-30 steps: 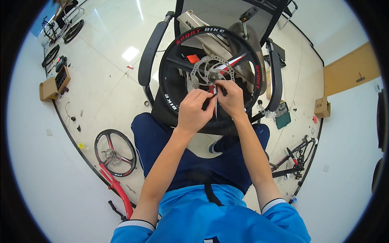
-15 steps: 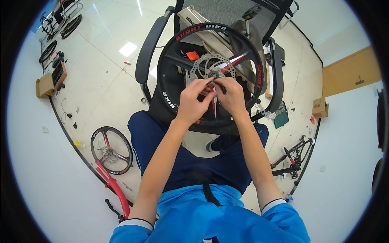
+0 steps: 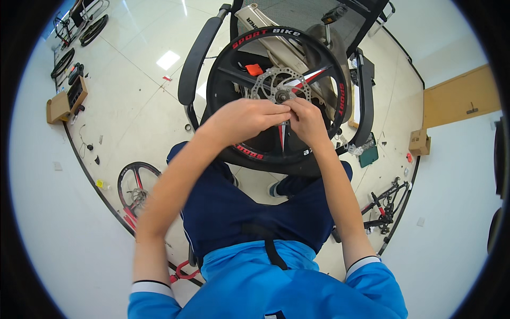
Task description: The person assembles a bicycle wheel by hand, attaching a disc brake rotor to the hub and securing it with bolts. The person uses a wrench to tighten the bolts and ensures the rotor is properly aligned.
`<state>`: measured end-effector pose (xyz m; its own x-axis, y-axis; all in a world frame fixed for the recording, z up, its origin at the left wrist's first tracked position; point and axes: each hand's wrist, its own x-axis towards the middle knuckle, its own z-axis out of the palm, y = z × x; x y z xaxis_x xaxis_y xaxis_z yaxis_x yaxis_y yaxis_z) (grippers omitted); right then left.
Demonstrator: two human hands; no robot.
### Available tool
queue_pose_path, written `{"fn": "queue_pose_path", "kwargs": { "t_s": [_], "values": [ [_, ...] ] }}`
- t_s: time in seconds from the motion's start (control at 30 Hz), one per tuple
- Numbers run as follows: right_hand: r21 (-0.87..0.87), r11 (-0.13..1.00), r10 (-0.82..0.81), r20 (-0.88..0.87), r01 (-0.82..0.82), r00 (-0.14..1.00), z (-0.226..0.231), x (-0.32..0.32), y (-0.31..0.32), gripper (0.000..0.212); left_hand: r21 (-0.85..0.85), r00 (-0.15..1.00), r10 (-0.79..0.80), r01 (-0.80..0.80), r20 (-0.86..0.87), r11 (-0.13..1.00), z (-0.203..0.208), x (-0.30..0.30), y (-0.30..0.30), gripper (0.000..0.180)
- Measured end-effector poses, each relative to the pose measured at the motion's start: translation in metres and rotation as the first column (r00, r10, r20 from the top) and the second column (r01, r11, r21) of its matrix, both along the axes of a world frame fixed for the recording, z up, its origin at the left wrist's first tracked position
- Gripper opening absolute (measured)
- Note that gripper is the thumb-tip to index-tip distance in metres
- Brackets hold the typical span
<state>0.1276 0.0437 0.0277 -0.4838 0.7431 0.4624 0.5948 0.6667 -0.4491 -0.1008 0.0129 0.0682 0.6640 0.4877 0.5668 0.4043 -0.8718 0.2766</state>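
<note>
The wheel (image 3: 311, 78) lay across the chair seat (image 3: 297, 169), its near rim close to the seat's front edge and its far rim over a pale bike frame (image 3: 260, 22) toward the back. The brake disc (image 3: 282, 74) already sat around the hub (image 3: 282, 95). The left hand (image 3: 248, 118) and right hand (image 3: 308, 121) met just below the hub, fingertips pinched together; whether they gripped a small part could not be told. Hub work seemed under way rather than finished, though what remained there was hidden by the fingers.
</note>
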Motion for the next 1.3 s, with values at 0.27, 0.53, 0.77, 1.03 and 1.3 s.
{"fn": "queue_pose_path", "kwargs": {
  "t_s": [0.27,0.53,0.77,1.03,1.3],
  "values": [
    [-0.048,0.997,0.063,0.09,-0.059,0.994,0.008,0.005,0.006,0.012,0.162,0.859,-0.117,0.225,-0.499,0.961,0.035,0.001,0.034,0.015],
    [-0.036,0.995,0.094,0.105,-0.091,0.99,-0.002,0.005,0.009,0.013,0.282,0.763,-0.124,0.378,-0.635,0.882,0.038,-0.002,0.037,0.004],
    [-0.042,0.996,0.083,0.062,-0.081,0.995,0.0,0.006,0.007,0.013,0.337,0.733,-0.217,0.527,-0.644,0.78,0.054,0.003,0.05,0.009],
    [-0.019,0.996,0.086,0.008,-0.085,0.996,-0.01,0.009,0.002,0.016,0.286,0.921,-0.244,0.333,-0.305,0.898,0.016,0.016,0.036,0.024],
    [0.096,0.995,0.021,-0.088,-0.013,0.996,-0.017,0.0,-0.002,0.018,-0.18,0.9,0.292,-0.244,0.325,0.953,-0.01,0.038,-0.009,0.011]
  ]
}}
